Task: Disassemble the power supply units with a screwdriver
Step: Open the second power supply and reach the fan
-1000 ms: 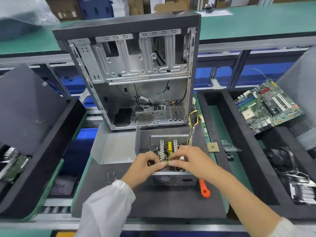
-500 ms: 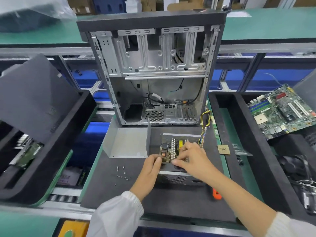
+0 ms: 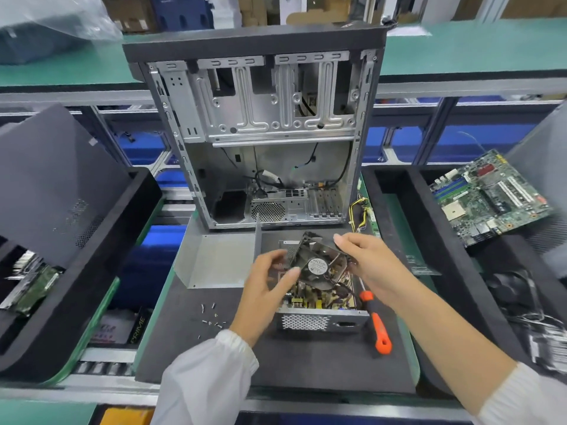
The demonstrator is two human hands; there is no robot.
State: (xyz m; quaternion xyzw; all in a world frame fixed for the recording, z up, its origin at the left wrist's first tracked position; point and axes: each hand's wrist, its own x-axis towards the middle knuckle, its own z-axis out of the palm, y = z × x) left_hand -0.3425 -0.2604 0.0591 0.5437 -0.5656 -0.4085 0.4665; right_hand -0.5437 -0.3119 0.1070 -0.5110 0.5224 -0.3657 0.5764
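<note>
Head view, hands [image 3: 322, 271] tilting fan [image 3: 317, 265], label facing camera

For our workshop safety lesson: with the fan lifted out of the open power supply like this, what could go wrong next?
1. The fan, held by both the left hand and right hand, seems still wired to the power supply; pulling could tear the leads.
2. Loose screws on the mat could scatter.
3. The screwdriver lies near the right forearm and could be knocked.
</note>
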